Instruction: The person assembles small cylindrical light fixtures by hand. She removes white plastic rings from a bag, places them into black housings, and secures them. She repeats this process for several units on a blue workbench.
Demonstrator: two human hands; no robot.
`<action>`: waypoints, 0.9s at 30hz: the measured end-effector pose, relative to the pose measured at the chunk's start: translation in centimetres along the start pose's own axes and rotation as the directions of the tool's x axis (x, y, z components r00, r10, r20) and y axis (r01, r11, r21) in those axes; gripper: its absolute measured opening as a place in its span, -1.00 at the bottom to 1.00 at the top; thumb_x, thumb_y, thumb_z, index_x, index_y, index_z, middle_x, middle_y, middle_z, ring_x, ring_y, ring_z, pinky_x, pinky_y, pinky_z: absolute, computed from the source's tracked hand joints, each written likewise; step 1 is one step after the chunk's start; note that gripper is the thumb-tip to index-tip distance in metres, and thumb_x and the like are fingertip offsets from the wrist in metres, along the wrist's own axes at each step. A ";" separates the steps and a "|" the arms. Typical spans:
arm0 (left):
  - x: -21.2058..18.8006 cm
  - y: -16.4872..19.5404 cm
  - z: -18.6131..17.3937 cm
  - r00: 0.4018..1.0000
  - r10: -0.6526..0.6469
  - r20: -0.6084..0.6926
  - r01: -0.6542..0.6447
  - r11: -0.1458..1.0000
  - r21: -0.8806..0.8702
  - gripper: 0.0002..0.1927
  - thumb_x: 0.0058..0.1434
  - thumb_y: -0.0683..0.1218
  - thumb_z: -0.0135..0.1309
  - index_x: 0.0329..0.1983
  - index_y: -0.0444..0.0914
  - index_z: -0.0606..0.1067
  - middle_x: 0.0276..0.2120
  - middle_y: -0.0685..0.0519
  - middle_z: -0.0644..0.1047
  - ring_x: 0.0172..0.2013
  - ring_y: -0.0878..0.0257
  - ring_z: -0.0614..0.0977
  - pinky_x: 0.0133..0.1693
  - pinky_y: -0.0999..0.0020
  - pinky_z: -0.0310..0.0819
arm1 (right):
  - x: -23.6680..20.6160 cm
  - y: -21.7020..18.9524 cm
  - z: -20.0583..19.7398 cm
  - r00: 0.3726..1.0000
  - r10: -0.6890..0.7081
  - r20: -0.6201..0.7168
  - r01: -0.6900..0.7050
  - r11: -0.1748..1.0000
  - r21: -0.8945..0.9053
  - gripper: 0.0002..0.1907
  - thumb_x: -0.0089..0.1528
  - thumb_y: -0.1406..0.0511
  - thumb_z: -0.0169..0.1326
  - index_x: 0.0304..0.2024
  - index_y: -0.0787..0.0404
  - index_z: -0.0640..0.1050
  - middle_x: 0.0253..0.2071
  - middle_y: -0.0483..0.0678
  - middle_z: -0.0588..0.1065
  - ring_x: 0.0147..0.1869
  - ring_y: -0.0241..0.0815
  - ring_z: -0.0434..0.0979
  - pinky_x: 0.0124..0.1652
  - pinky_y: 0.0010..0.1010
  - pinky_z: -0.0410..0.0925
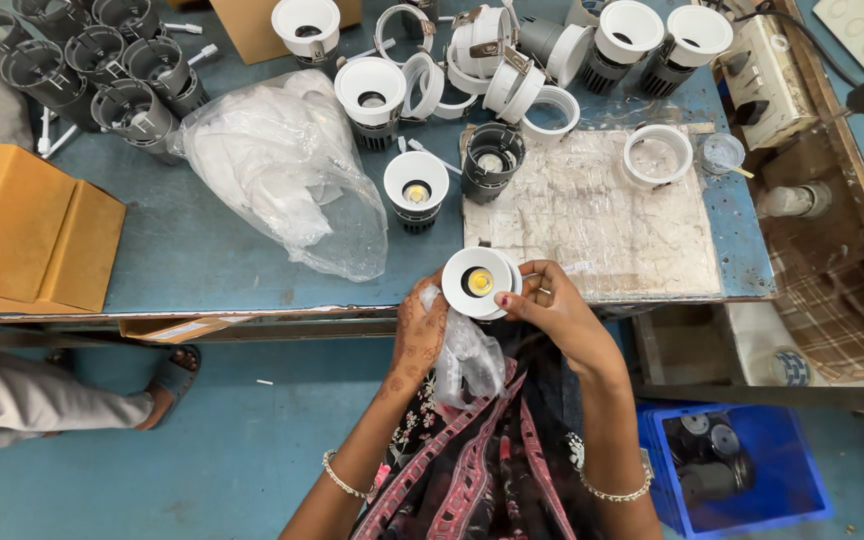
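You've got a white spotlight [479, 283] w/ yellow LED centre held up just off the table edge [252, 312], face toward you. Your right hand [557, 315] fingers pinch its rim; your left hand [420, 335] grasps a clear plastic bag [469, 358] against it. Looks like the bagging step. Next move prob needs the bag mouth spread open under the light.
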State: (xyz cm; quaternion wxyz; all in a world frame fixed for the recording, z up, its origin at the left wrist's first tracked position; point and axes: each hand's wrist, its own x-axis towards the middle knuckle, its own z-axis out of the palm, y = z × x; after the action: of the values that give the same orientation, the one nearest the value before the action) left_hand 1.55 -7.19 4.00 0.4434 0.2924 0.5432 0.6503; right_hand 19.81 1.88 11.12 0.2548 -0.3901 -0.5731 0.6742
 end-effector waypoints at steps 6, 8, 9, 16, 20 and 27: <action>0.0 0.8 0.0 0.999 0.021 0.050 -0.026 0.995 0.091 -0.47 0.41 0.11 -0.08 0.27 -0.32 0.47 0.11 -0.06 0.59 0.11 0.23 0.56 0.17 0.36 0.38 | 0.2 0.7 -0.8 0.999 -0.039 0.032 0.032 0.982 0.186 -0.69 0.22 0.39 0.24 -0.07 0.44 0.47 -0.22 -0.03 0.56 -0.15 -0.29 0.55 -0.07 -0.45 0.42; 0.1 1.1 0.1 0.998 0.027 0.060 -0.034 0.992 0.118 -0.46 0.41 0.12 -0.08 0.27 -0.31 0.46 0.12 -0.06 0.59 0.12 0.23 0.56 0.18 0.35 0.37 | 0.0 0.6 -0.9 0.993 -0.113 -0.043 0.118 0.984 0.135 -0.75 0.29 0.43 0.23 -0.10 0.49 0.46 -0.21 -0.03 0.54 -0.11 -0.30 0.52 -0.04 -0.48 0.37; 0.1 1.2 0.2 0.998 0.031 0.064 -0.039 0.991 0.131 -0.46 0.41 0.13 -0.08 0.28 -0.31 0.46 0.13 -0.06 0.59 0.13 0.22 0.56 0.18 0.35 0.37 | -0.1 0.5 -0.8 0.994 -0.109 -0.006 0.108 0.978 0.180 -0.74 0.28 0.43 0.23 -0.07 0.44 0.44 -0.22 -0.03 0.53 -0.12 -0.29 0.53 -0.05 -0.46 0.39; 0.1 3.3 0.4 0.996 0.083 0.042 -0.091 0.958 0.273 -0.51 0.44 0.14 -0.09 0.23 -0.26 0.52 0.05 -0.07 0.62 0.06 0.22 0.58 0.15 0.32 0.39 | -0.3 -0.8 -0.3 0.999 0.003 0.037 -0.012 0.971 0.237 -0.65 0.22 0.37 0.17 0.04 0.25 0.41 -0.14 -0.06 0.51 -0.12 -0.30 0.57 -0.12 -0.37 0.47; -0.4 5.2 0.5 0.973 0.226 0.043 -0.221 0.867 0.447 -0.56 0.46 0.12 -0.04 0.19 -0.23 0.56 -0.11 -0.06 0.61 -0.09 0.23 0.59 0.03 0.29 0.43 | 0.0 -0.7 -0.9 0.998 0.008 0.064 -0.026 0.957 0.288 -0.70 0.30 0.30 0.12 0.02 0.33 0.43 -0.15 -0.01 0.55 -0.12 -0.24 0.59 -0.09 -0.34 0.50; 0.2 8.1 0.8 1.000 -0.005 0.000 0.004 0.971 0.238 -0.71 0.28 0.02 0.19 -0.12 -0.28 0.54 -0.43 0.08 0.58 -0.41 0.36 0.57 -0.35 0.42 0.49 | 1.3 -1.0 -2.2 0.998 -0.010 0.067 -0.005 0.976 0.219 -0.75 0.30 0.35 0.14 -0.02 0.32 0.44 -0.21 -0.03 0.56 -0.17 -0.26 0.59 -0.16 -0.40 0.48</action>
State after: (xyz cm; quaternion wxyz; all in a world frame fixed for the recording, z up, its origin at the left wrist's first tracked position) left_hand 0.04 -6.75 11.96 0.4068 0.3425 0.6178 0.5793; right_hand 20.71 4.39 11.72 0.2775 -0.3362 -0.5041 0.7456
